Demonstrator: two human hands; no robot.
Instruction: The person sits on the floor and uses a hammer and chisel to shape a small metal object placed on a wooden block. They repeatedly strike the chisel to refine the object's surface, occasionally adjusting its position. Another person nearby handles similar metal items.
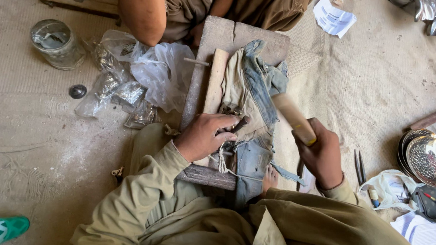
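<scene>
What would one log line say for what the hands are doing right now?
left hand: holds small tool on denim cloth | right hand: grips wooden mallet | under: wooden board

At centre, a worn, rough wooden board [223, 38] carries frayed, faded denim cloth [253, 105]. The mallet [293, 118] in the right hand [322, 156] is smooth, matt wood. At ten o'clock lie crinkled, glossy clear plastic bags [136, 77] and a dull glass jar [55, 43]. At four o'clock, embossed metal dishes [430, 157] shine; coarse woven matting [383, 69] covers the floor.
</scene>
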